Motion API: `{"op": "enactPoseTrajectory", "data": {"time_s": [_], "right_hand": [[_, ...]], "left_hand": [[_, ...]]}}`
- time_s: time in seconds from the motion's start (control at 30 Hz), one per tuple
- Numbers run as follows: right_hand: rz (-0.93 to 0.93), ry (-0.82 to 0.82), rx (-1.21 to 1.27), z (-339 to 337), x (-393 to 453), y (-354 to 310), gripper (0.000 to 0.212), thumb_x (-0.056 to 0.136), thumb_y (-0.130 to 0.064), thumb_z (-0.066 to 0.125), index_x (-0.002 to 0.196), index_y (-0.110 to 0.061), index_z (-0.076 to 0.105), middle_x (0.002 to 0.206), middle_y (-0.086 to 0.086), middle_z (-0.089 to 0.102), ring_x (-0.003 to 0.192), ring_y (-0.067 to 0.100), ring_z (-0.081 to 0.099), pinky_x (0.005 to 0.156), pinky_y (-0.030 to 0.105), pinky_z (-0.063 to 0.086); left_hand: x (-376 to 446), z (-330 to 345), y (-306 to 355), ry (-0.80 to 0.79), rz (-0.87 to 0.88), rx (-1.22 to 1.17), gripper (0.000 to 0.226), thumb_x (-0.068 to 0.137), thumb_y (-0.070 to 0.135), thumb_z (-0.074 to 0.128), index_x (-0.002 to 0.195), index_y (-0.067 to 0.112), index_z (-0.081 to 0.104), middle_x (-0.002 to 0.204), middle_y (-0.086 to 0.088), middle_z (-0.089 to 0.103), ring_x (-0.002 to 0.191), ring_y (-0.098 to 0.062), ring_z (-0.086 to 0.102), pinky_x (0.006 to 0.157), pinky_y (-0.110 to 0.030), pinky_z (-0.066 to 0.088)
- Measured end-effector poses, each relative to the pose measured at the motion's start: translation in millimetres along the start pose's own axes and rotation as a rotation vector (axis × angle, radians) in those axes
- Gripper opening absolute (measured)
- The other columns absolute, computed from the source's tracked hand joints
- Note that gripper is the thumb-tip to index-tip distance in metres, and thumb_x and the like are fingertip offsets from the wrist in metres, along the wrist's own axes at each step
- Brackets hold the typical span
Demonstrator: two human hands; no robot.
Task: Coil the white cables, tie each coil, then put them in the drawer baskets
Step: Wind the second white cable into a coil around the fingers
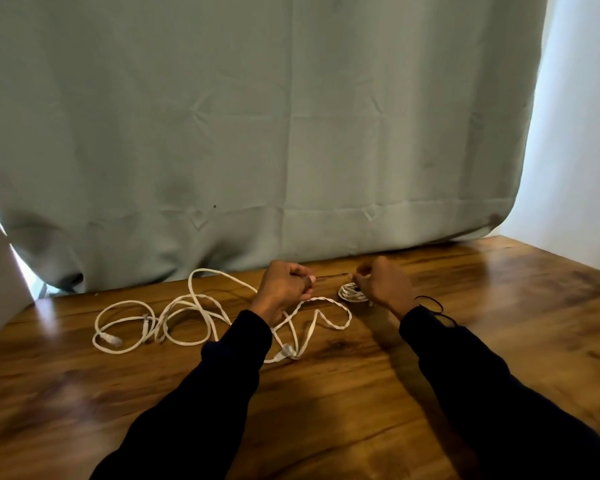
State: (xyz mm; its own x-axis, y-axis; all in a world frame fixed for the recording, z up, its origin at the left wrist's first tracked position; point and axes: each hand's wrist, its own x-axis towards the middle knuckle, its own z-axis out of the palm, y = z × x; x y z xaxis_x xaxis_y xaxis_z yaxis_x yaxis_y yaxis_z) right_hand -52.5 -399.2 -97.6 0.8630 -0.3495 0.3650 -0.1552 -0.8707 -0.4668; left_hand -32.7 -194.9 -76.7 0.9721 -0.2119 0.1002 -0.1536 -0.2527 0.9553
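We are tying the small coil at the table's far edge, left hand and right hand each pinching a thin dark tie taut, probably needing cinching next, while loose cable is waiting alongside.

Looks like a home room or a makeshift recording corner, not a lab or workshop. Wood-grain bench with a glossy finish, domestic-looking. Grey-green curtain with fold creases hangs right behind it, hem resting on the bench's far edge. Daylight shows past the curtain at both sides; plain white wall on the right. White network cables lie loose on the bench.
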Motion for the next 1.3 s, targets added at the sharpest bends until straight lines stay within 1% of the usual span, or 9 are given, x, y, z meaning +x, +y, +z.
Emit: {"op": "enactPoseTrajectory", "data": {"time_s": [0.17,0.3,0.43,0.57,0.7,1.03,1.13,1.23,1.3], "right_hand": [[-0.321,-0.376,0.008,5.2,-5.9,-43.9,0.042,0.09,-0.019,0.071,0.132,-0.018,0.065,0.135,-0.002,0.064,0.126,0.015,0.057,0.097,0.019,0.038],[-0.442,-0.44,-0.082,28.1,-7.8,-52.4,0.044,0.088,-0.024,0.074,0.131,-0.022,0.065,0.135,-0.002,0.064,0.126,0.016,0.057,0.101,0.023,0.041],[-0.494,-0.406,-0.012,32.7,-11.3,-61.5,0.023,0.087,-0.036,0.074,0.105,-0.022,0.077,0.106,-0.002,0.075,0.098,0.014,0.067,0.08,0.027,0.051],[-0.545,-0.18,0.101,19.4,-7.1,-77.0,0.018,0.091,-0.033,0.071,0.092,-0.015,0.075,0.088,0.001,0.075,0.081,0.016,0.068,0.069,0.028,0.049],[-0.609,0.047,0.291,-0.7,-2.3,-98.7,0.022,0.096,-0.033,0.065,0.091,-0.013,0.072,0.075,-0.003,0.071,0.065,0.009,0.064,0.062,0.025,0.049],[-0.426,0.348,0.581,-39.1,2.7,-166.6,0.029,0.098,-0.038,0.059,0.094,-0.012,0.072,0.075,-0.002,0.072,0.061,0.008,0.068,0.066,0.034,0.062],[-0.445,0.285,0.414,-41.6,4.6,-180.5,0.03,0.098,-0.039,0.059,0.118,-0.018,0.064,0.091,0.002,0.075,0.077,0.015,0.071,0.081,0.038,0.06],[-0.701,0.345,0.034,-42.5,0.1,-195.8,0.057,0.094,-0.037,0.065,0.146,-0.031,0.04,0.136,0.009,0.058,0.115,0.028,0.061,0.089,0.04,0.056],[-0.884,0.331,-0.032,-41.4,-5.2,-211.8,0.061,0.093,-0.032,0.068,0.147,-0.033,0.04,0.147,0.008,0.048,0.121,0.027,0.057,0.091,0.038,0.056]], "left_hand": [[-7.0,-10.5,-9.0,0.012,0.149,0.882,0.012,0.088,0.021,0.072,0.097,0.013,0.071,0.105,-0.009,0.071,0.099,-0.029,0.067,0.081,-0.037,0.052],[-11.4,-16.7,-19.9,-0.069,0.159,1.046,0.018,0.083,0.027,0.077,0.082,0.015,0.063,0.107,-0.012,0.071,0.1,-0.032,0.066,0.07,-0.035,0.047],[-6.3,-33.2,-27.4,-0.076,0.205,0.948,0.013,0.089,0.023,0.064,0.094,0.012,0.07,0.107,-0.011,0.071,0.099,-0.03,0.065,0.081,-0.039,0.053],[-3.9,-58.4,-18.2,-0.042,0.282,0.683,0.015,0.094,0.022,0.063,0.09,0.011,0.073,0.094,-0.008,0.072,0.092,-0.025,0.066,0.073,-0.029,0.045],[-11.7,-90.1,3.9,-0.013,0.373,0.476,0.028,0.099,0.032,0.059,0.089,0.012,0.075,0.08,-0.006,0.069,0.077,-0.019,0.063,0.074,-0.037,0.049],[-28.9,-151.6,26.9,0.114,0.546,0.225,0.019,0.098,0.022,0.062,0.112,0.019,0.074,0.103,0.003,0.074,0.097,-0.014,0.068,0.088,-0.028,0.056],[-28.8,-159.7,28.9,0.154,0.557,0.248,0.017,0.097,0.022,0.063,0.109,0.017,0.074,0.101,0.003,0.074,0.095,-0.013,0.068,0.087,-0.027,0.057],[-25.5,-168.1,29.0,0.177,0.537,0.318,0.016,0.098,0.027,0.062,0.101,0.018,0.074,0.091,0.004,0.072,0.088,-0.012,0.067,0.083,-0.028,0.055],[-26.1,-170.9,31.4,0.171,0.563,0.351,0.015,0.098,0.027,0.061,0.1,0.018,0.073,0.09,0.005,0.072,0.086,-0.011,0.066,0.081,-0.026,0.055]]}}
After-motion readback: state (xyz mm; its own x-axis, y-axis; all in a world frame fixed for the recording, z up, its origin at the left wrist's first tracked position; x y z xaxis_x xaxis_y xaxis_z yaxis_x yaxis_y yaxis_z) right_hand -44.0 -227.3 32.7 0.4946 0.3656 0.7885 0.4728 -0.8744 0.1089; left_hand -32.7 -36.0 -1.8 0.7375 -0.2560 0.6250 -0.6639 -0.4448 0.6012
